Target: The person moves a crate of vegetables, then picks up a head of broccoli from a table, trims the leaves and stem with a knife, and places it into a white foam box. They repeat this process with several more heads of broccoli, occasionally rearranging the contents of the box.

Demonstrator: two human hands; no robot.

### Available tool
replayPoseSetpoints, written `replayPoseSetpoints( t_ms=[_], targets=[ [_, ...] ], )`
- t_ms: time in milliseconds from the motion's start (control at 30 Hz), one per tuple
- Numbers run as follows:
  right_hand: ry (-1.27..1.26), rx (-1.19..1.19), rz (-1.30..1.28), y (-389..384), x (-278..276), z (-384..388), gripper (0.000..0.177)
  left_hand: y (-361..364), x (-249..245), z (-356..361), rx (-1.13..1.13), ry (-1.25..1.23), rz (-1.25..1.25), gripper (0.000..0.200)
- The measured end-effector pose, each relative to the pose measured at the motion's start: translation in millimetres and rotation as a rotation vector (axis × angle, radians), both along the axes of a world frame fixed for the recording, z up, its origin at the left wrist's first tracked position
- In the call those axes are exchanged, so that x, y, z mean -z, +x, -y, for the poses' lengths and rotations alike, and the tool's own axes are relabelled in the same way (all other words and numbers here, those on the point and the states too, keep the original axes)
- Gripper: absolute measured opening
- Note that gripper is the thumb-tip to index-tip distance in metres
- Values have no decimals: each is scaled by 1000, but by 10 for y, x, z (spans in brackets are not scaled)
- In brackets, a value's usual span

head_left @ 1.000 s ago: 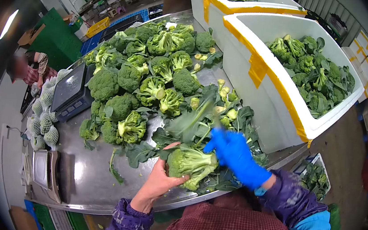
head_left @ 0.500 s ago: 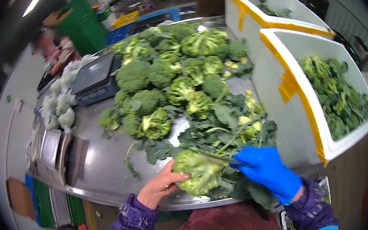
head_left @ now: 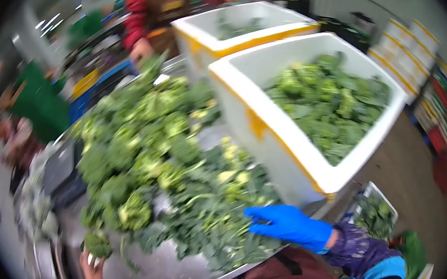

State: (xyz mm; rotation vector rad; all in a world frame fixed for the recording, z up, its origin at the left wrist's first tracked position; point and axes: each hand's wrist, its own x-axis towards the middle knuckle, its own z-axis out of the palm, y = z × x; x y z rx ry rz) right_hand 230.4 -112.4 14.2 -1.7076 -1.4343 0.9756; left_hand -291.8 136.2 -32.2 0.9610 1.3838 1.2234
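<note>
At the lower left my bare left hand [head_left: 92,271] grips a small broccoli head [head_left: 97,244] by its pale stem, over the near left side of the metal table [head_left: 157,274]. My right hand [head_left: 290,224], in a blue glove, hovers above loose broccoli leaves [head_left: 204,219] near the table's front edge. Its fingers point left, and a dark bit shows between them, where the knife was gripped a moment ago; blur hides the blade. Beyond the leaves lies a big heap of broccoli heads [head_left: 140,152].
A white foam box [head_left: 239,95] with yellow tape holds broccoli pieces; another foam box [head_left: 198,47] stands behind it. A co-worker in red sleeves [head_left: 136,10] reaches to the heap's far end. A dark scale [head_left: 61,169] and net-wrapped heads [head_left: 36,207] are left.
My left hand has moved left, from the trimmed broccoli near the front edge to the small head. My right hand has drawn lower. The view has turned right, bringing the co-worker in.
</note>
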Motion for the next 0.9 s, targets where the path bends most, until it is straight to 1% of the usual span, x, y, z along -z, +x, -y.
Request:
replayPoseSetpoints(
  t_ms=[33, 67, 100, 133, 167, 200, 233, 300, 367, 433, 467, 500, 567, 600, 633, 700, 767, 800, 833, 867, 900],
  targets=[
    [-28, -31, -33, 33, 91, 71, 50, -278, 311, -301, 74, 46, 50, 38],
    [-74, -17, -25, 58, 166, 139, 51, -370, 464, -515, 149, 88, 103, 31],
    [-119, -19, -24, 87, 240, 206, 52, -483, 607, -726, 234, 103, -37, 32],
    [-189, -36, 24, 122, 327, 250, 52, -476, 556, -843, 306, 125, -181, 32],
    [-182, -11, 29, 141, 419, 335, 52, -54, 113, -715, 364, 152, -332, 33],
    [-204, -4, 21, 164, 518, 447, 51, 481, -192, -511, 106, 69, 13, 33],
    [-226, -3, 10, 220, 575, 538, 50, 960, -435, -419, 118, 75, 11, 33],
    [-258, -11, -29, 372, 592, 639, 48, 1687, -775, -316, 306, 148, -257, 37],
    [-292, -27, -80, 608, 634, 795, 47, 2711, -1229, -136, 518, 453, -701, 41],
    [-418, -13, -171, 737, 735, 974, 46, 3200, -1180, -337, 574, 627, -629, 18],
    [-324, 3, -197, 798, 855, 1067, 47, 3577, -1335, -199, 608, 655, -560, 12],
    [-323, -3, -208, 856, 942, 1116, 47, 3999, -1504, -1, 642, 680, -493, 9],
    [-201, 46, 81, 1000, 1035, 1187, 48, 4619, -1747, 153, 858, 716, -507, 8],
    [-253, 12, 91, 1092, 1000, 1184, 50, 4963, -1834, 229, 960, 852, -559, 9],
    [-252, 7, 80, 1151, 1109, 1212, 50, 5311, -1910, 314, 1063, 990, -609, 10],
    [34, 69, -6, 1176, 1476, 1272, 50, 6022, -2034, 522, 1321, 1127, -730, 14],
    [54, 67, -15, 1155, 1632, 1267, 46, 6666, -1883, 675, 1573, 1122, -791, 33],
    [63, 65, -20, 1147, 1711, 1263, 44, 6940, -1765, 760, 1669, 1135, -873, 41],
    [63, 61, 9, 1161, 1679, 1252, 44, 7183, -1616, 828, 1764, 1146, -954, 49],
    [61, 72, 13, 1132, 1780, 1232, 44, 7377, -1400, 864, 1791, 1264, -1085, 53],
    [-69, -22, -35, 1078, 1930, 1204, 40, 7534, -1162, 887, 1808, 1383, -1217, 57]
  ],
)
